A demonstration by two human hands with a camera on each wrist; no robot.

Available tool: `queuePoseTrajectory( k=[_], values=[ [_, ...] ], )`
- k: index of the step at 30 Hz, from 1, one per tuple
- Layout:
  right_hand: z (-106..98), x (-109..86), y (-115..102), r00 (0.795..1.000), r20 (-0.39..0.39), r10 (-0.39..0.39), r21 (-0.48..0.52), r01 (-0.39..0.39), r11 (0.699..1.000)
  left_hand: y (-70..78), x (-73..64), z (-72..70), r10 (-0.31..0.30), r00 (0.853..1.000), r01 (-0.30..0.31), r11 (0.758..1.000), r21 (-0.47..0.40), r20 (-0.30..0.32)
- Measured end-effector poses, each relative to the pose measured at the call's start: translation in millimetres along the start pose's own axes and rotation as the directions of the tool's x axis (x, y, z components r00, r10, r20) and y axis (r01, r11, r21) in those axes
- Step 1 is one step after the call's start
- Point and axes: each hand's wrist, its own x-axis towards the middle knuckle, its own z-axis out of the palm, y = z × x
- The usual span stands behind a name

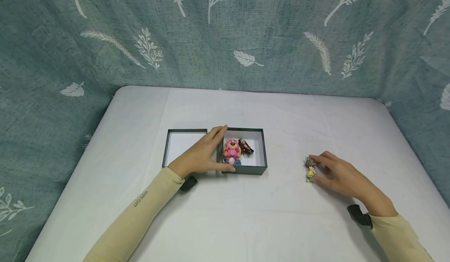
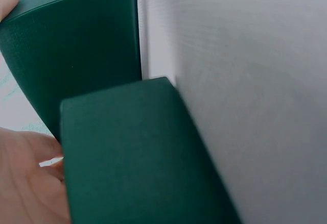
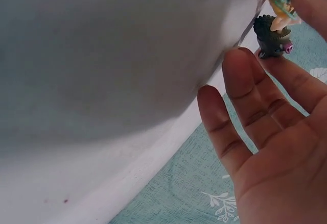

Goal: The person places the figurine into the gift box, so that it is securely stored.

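Observation:
My left hand (image 1: 198, 156) grips the dark green box (image 1: 247, 170) across its left end, thumb at the front wall and fingertips at the back corner. Inside the white-lined box lie a pink bear figurine (image 1: 232, 149) with a blue and white lower part and a small dark red and black figurine (image 1: 247, 147). To the right, my right hand (image 1: 342, 176) pinches a small figurine (image 1: 311, 173) end to end between thumb and index finger. It has a grey, pink-snouted head (image 3: 273, 40) and a yellow and green body. The other right fingers are spread near the cloth.
Left of the box lies its open lid (image 1: 181, 144), white inside with a dark green rim, partly behind my left hand and forearm. Both rest on a white-covered table (image 1: 225, 223). A green curtain (image 1: 274, 35) with white leaf prints hangs behind and at the sides.

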Motion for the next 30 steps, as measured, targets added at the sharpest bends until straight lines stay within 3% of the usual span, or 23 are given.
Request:
queuePoseTrajectory(
  k=[14,23,30],
  values=[
    [-1.9,2.3,-4.2,1.0,0.007,0.007,-0.003,-0.007,1.0,1.6,0.7,-0.9,0.013,1.0,-0.013,1.0,0.001,-0.011],
    [-2.8,2.9,-6.2,0.997,0.057,0.05,0.032,-0.051,0.998,2.5,-0.4,-1.0,0.006,1.0,-0.006,1.0,-0.001,-0.004],
    [-1.5,4.7,-7.2,0.996,0.082,0.046,0.005,-0.047,0.999,1.9,-1.6,0.0,-0.004,1.0,0.004,1.0,-0.004,0.003]
  ],
)
